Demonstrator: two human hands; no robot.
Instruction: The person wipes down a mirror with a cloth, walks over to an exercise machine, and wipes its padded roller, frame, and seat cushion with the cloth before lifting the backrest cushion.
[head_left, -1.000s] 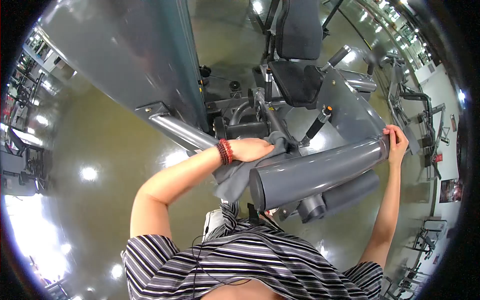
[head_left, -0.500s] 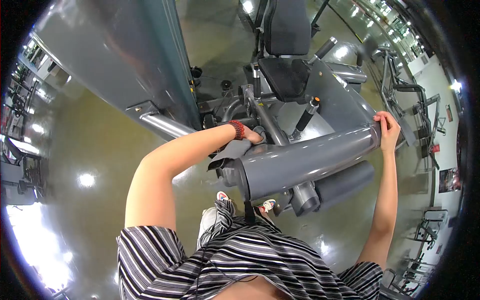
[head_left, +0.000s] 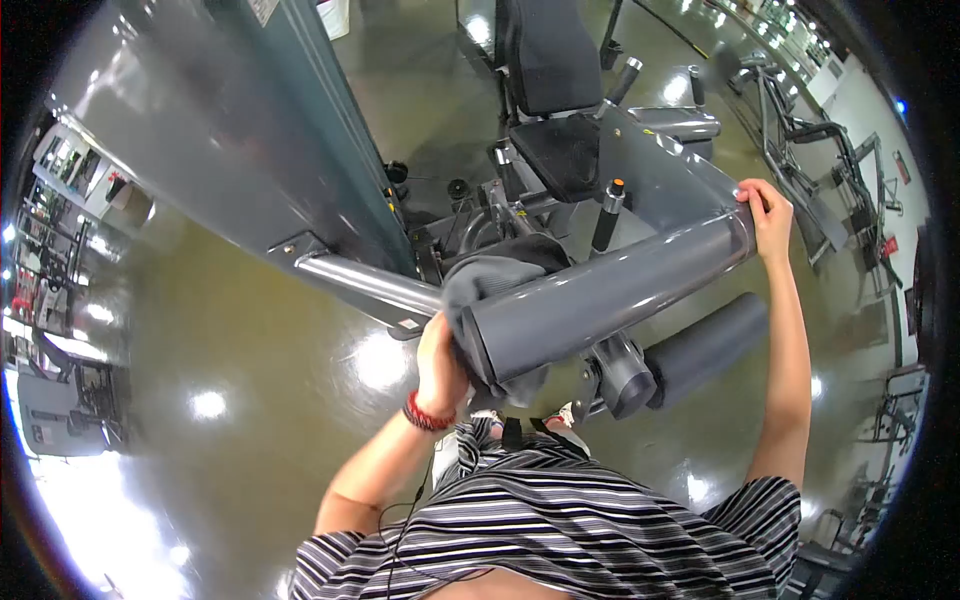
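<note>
1. The left hand (head_left: pixel 440 362) presses against the cloth (head_left: pixel 485 275) at the left end of the tube. Its fingertips are hidden, so I cannot tell whether they close on the fabric.
2. The right hand (head_left: pixel 770 222) grips the tube's right end, its fingers bent over the edge where the side plate (head_left: pixel 668 168) meets it.
3. The grey cloth is bunched over the top of the tube's left end and hangs down around the end face, touching both.
4. A red bracelet (head_left: pixel 428 412) circles the left wrist.
5. The tube (head_left: pixel 610 285) is thick, grey and glossy. It slopes up from the left hand to the right hand, in front of the person's striped shirt (head_left: pixel 560 515).
6. Just below the tube is a dark roller (head_left: pixel 706 350), tilted much the same way.
7. Behind the tube stands a black handle (head_left: pixel 606 222) with an orange tip.
8. Farther back are the black seat (head_left: pixel 558 155) and its upright backrest (head_left: pixel 553 55).
9. To the left, a silver bar (head_left: pixel 370 284) runs from the large grey housing (head_left: pixel 220 130) towards the cloth.
10. Shiny floor (head_left: pixel 250 430) spreads around the machine, with bright reflections on it.
</note>
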